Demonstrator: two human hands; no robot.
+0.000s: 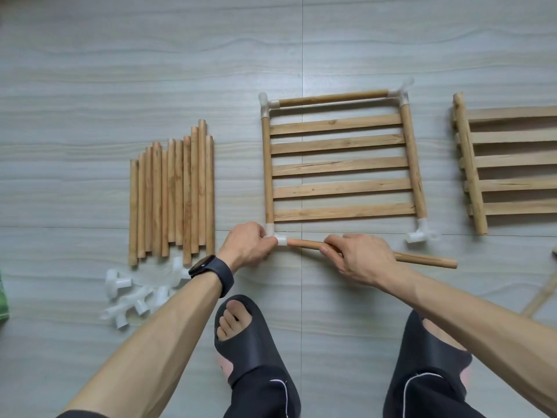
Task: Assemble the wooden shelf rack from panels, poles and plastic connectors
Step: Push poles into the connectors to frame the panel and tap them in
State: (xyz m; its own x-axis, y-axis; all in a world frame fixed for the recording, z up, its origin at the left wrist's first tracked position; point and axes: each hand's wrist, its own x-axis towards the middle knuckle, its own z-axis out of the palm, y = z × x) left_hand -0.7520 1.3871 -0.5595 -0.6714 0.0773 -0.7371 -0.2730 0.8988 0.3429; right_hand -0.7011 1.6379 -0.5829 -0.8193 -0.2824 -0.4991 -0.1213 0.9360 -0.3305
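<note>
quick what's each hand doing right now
Left hand: grips the white plastic connector at the panel's near-left corner.
Right hand: grips the wooden pole, its end at that connector.

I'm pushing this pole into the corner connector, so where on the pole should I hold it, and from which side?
Grip the pole close to the connector, coming from above. It lies nearly flat on the floor, so only its top and sides are free, and a grip there probably pushes straight in. The right hand holds that spot; the left hand pinches the connector.
</note>
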